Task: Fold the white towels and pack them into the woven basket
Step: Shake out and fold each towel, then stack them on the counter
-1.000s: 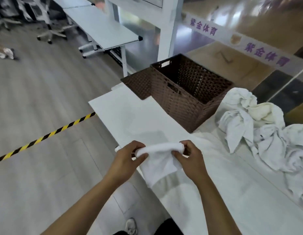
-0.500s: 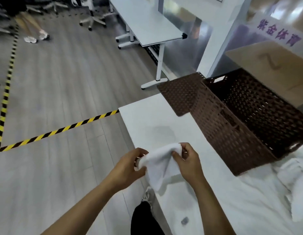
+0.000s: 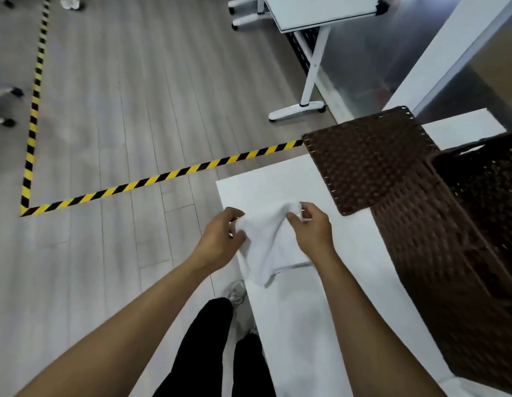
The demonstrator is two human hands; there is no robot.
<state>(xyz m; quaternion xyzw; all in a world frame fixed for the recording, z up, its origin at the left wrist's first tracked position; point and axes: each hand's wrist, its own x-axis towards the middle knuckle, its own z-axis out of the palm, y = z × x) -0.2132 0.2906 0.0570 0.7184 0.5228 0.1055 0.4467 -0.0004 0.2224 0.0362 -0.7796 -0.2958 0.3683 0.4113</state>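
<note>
Towel (image 3: pixel 270 247) cloth like this is soft and light, so I judge it will sag wherever I let go; the corners are the places to hold. It hangs at the middle of my view, draped over the near edge of the white surface (image 3: pixel 292 325). My left hand (image 3: pixel 220 239) pinches its upper edge at 9 o'clock, my right hand (image 3: pixel 310 227) pinches the opposite corner at 3 o'clock, fingers curled round the fabric on both sides. The woven basket (image 3: pixel 461 253) stands at 3 o'clock on the same surface, near the towel but not touching it, its dark opening at the far right. A flat woven lid (image 3: pixel 366 159) leans at 1 o'clock against the basket's wall. Beyond, at 12 o'clock, a white folding table (image 3: pixel 315 32); yellow-black floor tape (image 3: pixel 151 179) runs at 10 o'clock. I see nothing between towel and basket.
</note>
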